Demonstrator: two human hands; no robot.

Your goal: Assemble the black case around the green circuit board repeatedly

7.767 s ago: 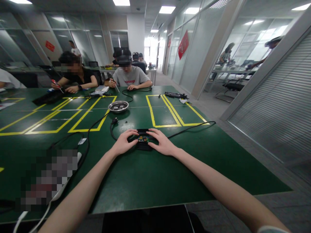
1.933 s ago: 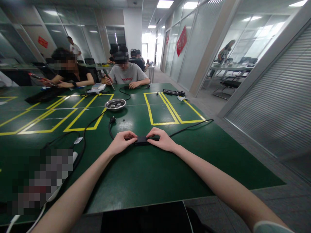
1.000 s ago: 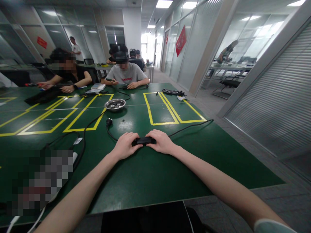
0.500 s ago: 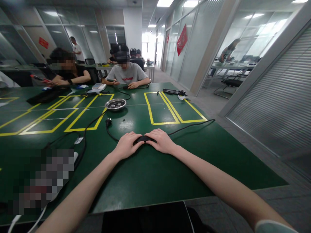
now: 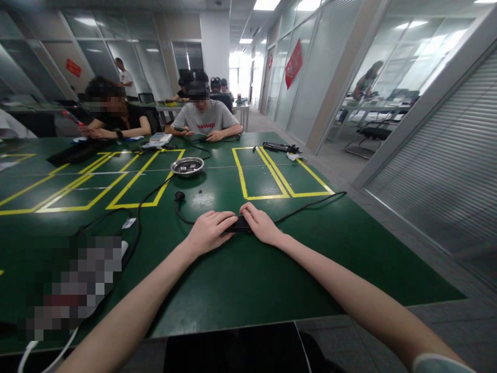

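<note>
On my feed from the head camera, a green desk (image 5: pixel 272 280) stands over a grey floor (image 5: pixel 337 342). To the right I see glass partitions (image 5: pixel 330 72) running toward a bright window (image 5: pixel 238 72), slatted blinds (image 5: pixel 446 150) closer to me, and a black chair (image 5: pixel 373 132) in the side room. Beyond the desk rises a white pillar (image 5: pixel 215 46); rectangular ceiling lights (image 5: pixel 266 4) glow overhead.

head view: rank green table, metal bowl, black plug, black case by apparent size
1. Green table
2. Metal bowl
3. Black plug
Unranked: black case, visibly larger than the plug, but left hand and right hand partly cover it, so unsure against the bowl.
</note>
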